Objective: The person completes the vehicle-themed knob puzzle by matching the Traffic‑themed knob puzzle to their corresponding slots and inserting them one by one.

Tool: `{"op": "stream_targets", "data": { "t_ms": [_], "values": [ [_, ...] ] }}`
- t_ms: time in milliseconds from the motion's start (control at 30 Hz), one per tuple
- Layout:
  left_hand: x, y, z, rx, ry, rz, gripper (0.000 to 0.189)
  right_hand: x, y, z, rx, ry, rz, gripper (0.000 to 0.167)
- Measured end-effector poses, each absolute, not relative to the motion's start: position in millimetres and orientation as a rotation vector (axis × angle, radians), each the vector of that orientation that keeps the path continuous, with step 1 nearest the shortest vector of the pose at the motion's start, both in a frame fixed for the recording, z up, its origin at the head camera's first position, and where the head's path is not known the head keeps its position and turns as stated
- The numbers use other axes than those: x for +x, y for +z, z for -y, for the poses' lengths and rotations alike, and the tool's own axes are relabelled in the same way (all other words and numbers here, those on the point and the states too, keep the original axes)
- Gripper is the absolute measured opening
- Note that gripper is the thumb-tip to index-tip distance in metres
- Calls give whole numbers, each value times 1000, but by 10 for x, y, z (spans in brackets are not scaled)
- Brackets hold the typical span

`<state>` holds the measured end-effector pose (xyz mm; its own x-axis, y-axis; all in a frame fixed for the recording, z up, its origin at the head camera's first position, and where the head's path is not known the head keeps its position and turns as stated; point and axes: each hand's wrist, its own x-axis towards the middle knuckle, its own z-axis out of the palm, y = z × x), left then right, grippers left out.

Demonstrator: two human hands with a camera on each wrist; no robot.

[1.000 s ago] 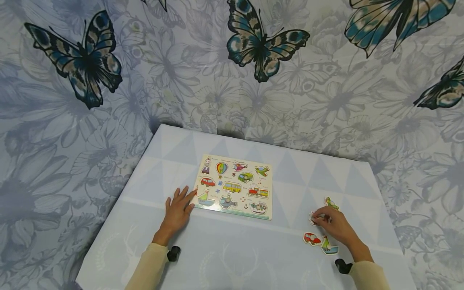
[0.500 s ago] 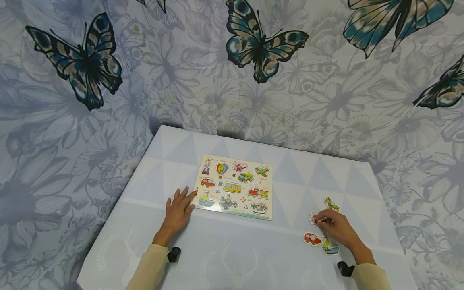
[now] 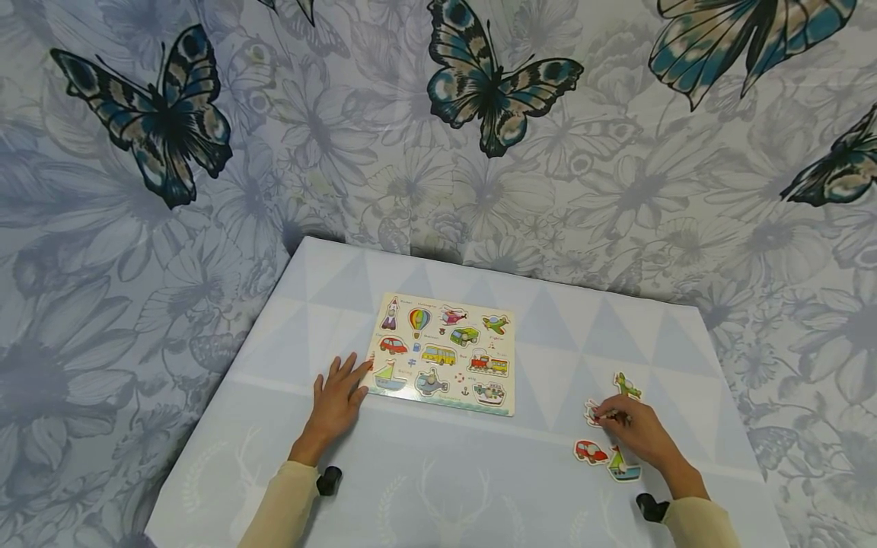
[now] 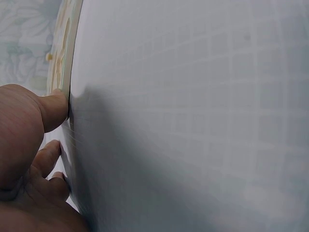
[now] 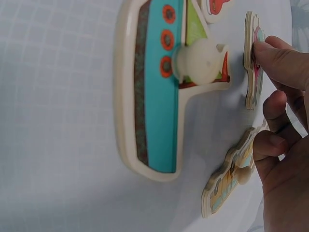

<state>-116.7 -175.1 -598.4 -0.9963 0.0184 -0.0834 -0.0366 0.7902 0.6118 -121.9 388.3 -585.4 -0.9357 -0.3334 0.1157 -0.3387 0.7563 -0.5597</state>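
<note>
A wooden peg puzzle board [image 3: 476, 408] with vehicle pictures lies mid-table. Along its left side rests my left hand [image 3: 336, 403], fingers spread; in the left wrist view the thumb [image 4: 55, 108] touches the board's edge. My right hand [image 3: 637, 430] pinches a pink-marked puzzle piece [image 5: 249, 67] between thumb and fingertips; its picture is mostly covered. Below that hand lie a red car piece [image 3: 590, 451] and a sailboat piece [image 5: 161, 111] with a pale knob. A green airplane piece [image 3: 626, 386] sits just beyond. Under the palm, a yellowish piece [image 5: 227, 186] shows in the right wrist view.
The table [image 3: 452, 472] has a pale patterned cover, and its far edge meets a butterfly-print wall covering [image 3: 493, 190]. Black wrist cameras stick out at the left sleeve [image 3: 281, 495] and the right sleeve [image 3: 699, 521].
My right fingertips have shifted slightly nearer and to the right on the pink-marked piece, showing more of it. The left hand and the board stay put.
</note>
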Motion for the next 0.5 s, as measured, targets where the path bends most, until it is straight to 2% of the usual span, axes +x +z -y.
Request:
{"op": "stream_targets", "data": {
  "t_ms": [500],
  "values": [
    [-1164,-6002,1766,-2,981,-2887,52,-1355,-5803,-3697,636,951,2906,23]
  ]
}}
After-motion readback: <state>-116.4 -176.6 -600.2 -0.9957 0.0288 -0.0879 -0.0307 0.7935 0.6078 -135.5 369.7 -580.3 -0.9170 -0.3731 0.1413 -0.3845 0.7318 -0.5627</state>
